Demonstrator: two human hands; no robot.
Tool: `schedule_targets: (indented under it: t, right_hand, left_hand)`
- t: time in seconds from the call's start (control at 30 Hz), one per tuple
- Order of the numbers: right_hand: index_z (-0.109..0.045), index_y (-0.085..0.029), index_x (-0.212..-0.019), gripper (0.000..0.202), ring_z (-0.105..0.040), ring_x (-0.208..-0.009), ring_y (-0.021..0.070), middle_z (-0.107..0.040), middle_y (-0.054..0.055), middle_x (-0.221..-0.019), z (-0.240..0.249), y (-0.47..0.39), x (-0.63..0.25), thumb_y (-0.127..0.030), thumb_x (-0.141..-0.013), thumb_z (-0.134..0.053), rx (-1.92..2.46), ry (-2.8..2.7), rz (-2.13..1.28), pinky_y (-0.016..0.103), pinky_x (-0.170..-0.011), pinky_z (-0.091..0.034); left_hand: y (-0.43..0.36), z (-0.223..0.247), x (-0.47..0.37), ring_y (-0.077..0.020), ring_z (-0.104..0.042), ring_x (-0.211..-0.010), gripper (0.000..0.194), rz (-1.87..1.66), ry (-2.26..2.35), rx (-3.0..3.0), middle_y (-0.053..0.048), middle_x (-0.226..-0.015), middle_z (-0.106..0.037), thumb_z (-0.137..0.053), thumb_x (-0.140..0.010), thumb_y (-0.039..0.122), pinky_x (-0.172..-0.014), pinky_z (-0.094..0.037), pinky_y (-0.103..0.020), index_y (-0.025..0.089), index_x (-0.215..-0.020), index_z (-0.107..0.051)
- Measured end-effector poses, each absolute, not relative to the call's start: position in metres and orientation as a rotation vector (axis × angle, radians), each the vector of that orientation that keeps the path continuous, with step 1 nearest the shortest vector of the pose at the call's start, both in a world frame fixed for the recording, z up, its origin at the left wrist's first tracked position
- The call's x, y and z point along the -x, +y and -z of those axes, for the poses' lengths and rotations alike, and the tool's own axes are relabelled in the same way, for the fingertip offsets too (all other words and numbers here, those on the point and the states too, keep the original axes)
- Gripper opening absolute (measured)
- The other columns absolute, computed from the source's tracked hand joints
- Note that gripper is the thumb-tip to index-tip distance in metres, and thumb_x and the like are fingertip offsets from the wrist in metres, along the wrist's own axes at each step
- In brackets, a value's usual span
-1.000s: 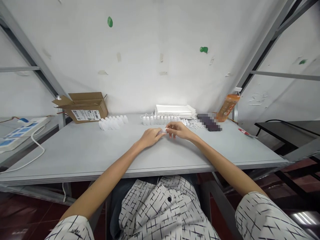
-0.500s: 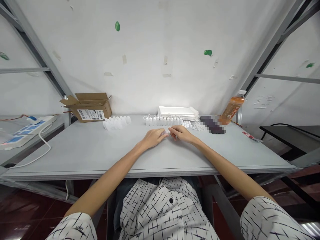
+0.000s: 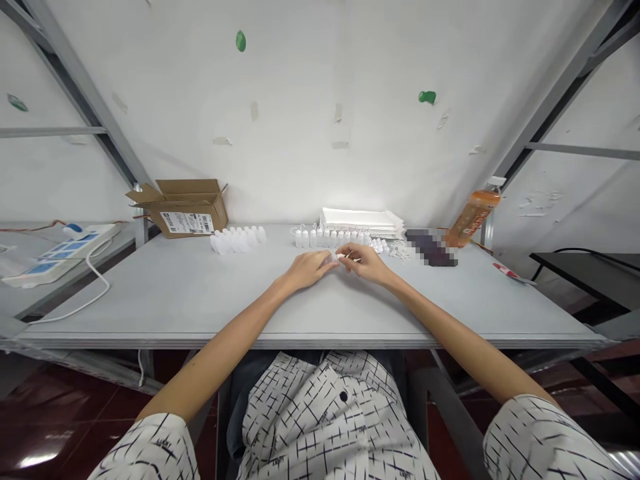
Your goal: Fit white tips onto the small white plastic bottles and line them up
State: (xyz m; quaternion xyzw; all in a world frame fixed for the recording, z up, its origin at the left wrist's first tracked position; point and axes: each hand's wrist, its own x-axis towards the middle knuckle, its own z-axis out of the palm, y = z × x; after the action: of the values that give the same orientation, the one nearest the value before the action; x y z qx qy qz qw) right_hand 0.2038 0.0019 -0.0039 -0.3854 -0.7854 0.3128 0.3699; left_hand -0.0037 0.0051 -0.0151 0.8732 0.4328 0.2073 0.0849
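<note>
Over the middle of the table, my left hand [image 3: 307, 268] is closed around a small translucent white plastic bottle [image 3: 333, 257], mostly covered by the fingers. My right hand [image 3: 367, 265] meets it from the right, thumb and fingers pinched at the bottle's white top end; the exact piece is largely hidden. Just behind the hands stands a row of small white squeeze bottles [image 3: 333, 239] with caps on. To the right of that row lie a small heap of white nozzle caps [image 3: 379, 246] and a pile of thin white pieces [image 3: 400, 251]. Several bottles without visible caps [image 3: 237, 241] stand to the left.
An open cardboard box [image 3: 193, 212] sits at the back left. A stack of white trays or sheets [image 3: 363, 219] lies against the wall. At the right are a blurred dark object [image 3: 433, 248], a tilted orange drink bottle [image 3: 473, 217] and a red-and-white packet [image 3: 510, 272]. A power strip [image 3: 63, 257] lies far left.
The whole view has shifted slightly. My right fingers are a little more raised and arched at the bottle's top; my left hand keeps its hold.
</note>
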Motion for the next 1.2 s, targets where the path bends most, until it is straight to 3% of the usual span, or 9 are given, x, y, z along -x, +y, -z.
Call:
schedule_targets:
  t: [0.2, 0.37, 0.57, 0.9, 1.07, 1.2]
  right_hand:
    - [-0.067, -0.015, -0.087, 0.033, -0.052, -0.053, 0.0123, -0.059, 0.000, -0.060, 0.0007, 0.0004, -0.2038, -0.045, -0.090, -0.054, 1.040, -2.052, -0.808, 0.026, -0.054, -0.040]
    - [-0.056, -0.017, -0.062, 0.042, -0.048, -0.053, 0.0116, -0.052, -0.001, -0.053, 0.0003, 0.0005, -0.2020, -0.044, -0.093, -0.047, 1.084, -2.112, -0.610, 0.027, -0.057, -0.039]
    - [-0.066, -0.017, -0.099, 0.033, -0.065, -0.065, 0.0164, -0.068, 0.005, -0.083, 0.0038, 0.0022, -0.2018, -0.047, -0.084, -0.062, 0.990, -1.961, -0.854, 0.023, -0.045, -0.044]
    - [-0.071, -0.014, -0.099, 0.037, -0.067, -0.070, 0.0189, -0.070, 0.006, -0.075, -0.0019, 0.0032, -0.2070, -0.045, -0.079, -0.071, 0.901, -1.889, -0.995, 0.026, -0.047, -0.051]
    - [-0.073, -0.016, -0.095, 0.033, -0.068, -0.076, 0.0197, -0.073, 0.008, -0.087, 0.0014, 0.0056, -0.2056, -0.044, -0.079, -0.070, 0.978, -1.900, -0.858, 0.028, -0.055, -0.054]
    - [-0.070, -0.017, -0.099, 0.033, -0.067, -0.076, 0.0189, -0.072, 0.006, -0.082, 0.0016, 0.0051, -0.2046, -0.044, -0.079, -0.071, 0.978, -1.865, -0.815, 0.026, -0.055, -0.052]
  left_hand:
    - [0.0046, 0.0161, 0.0036, -0.0216, -0.059, -0.077, 0.040, -0.612, 1.298, -2.621, -0.005, -0.084, -0.066, -0.038, -0.100, 0.053, -0.065, -0.035, -0.029, 0.019, -0.093, -0.059]
    - [0.0034, 0.0157, 0.0025, -0.0216, -0.059, -0.077, 0.038, -0.606, 1.270, -2.643, -0.006, -0.085, -0.066, -0.040, -0.099, 0.052, -0.064, -0.035, -0.029, 0.018, -0.092, -0.057]
    - [0.0034, 0.0132, 0.0029, -0.0223, -0.059, -0.079, 0.038, -0.629, 1.267, -2.621, -0.006, -0.086, -0.067, -0.039, -0.099, 0.050, -0.065, -0.036, -0.029, 0.018, -0.097, -0.060]
    - [0.0019, 0.0075, 0.0027, -0.0187, -0.055, -0.070, 0.041, -0.763, 1.209, -2.460, -0.003, -0.077, -0.065, -0.042, -0.097, 0.053, -0.067, -0.037, -0.028, 0.020, -0.099, -0.067]
    - [0.0035, 0.0091, 0.0033, -0.0177, -0.054, -0.068, 0.043, -0.792, 1.214, -2.419, -0.002, -0.075, -0.064, -0.044, -0.096, 0.055, -0.066, -0.037, -0.028, 0.018, -0.096, -0.066]
    - [0.0057, 0.0104, 0.0033, -0.0164, -0.053, -0.067, 0.042, -0.835, 1.178, -2.367, -0.001, -0.073, -0.062, -0.045, -0.095, 0.054, -0.067, -0.038, -0.028, 0.017, -0.092, -0.065]
